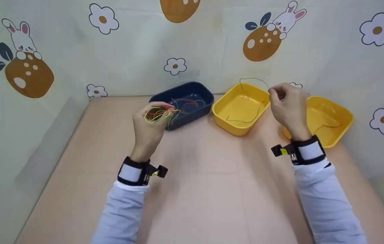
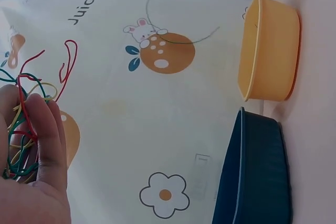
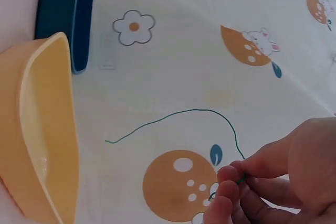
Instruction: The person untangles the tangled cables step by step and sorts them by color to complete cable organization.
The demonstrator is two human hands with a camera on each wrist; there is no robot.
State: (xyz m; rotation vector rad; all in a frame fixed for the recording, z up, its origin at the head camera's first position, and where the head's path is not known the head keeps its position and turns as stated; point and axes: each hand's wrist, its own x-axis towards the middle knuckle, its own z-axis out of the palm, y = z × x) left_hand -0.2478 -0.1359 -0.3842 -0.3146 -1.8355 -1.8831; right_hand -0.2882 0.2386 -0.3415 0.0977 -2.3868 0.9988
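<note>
My left hand holds a tangled bundle of thin red, yellow and green wires in front of the navy tub. Loose red ends stick out past its fingers in the left wrist view. Raised between the two yellow tubs, my right hand pinches a single green wire between thumb and fingertips. The wire's free part curves over the middle yellow tub. Red and green wires show in the navy tub. One thin dark wire lies in the right yellow tub.
The three tubs stand in a row at the back of the pink tabletop, close to the patterned wall covering. Another thin strand crosses the middle tub; whether it lies inside or hangs above, I cannot tell.
</note>
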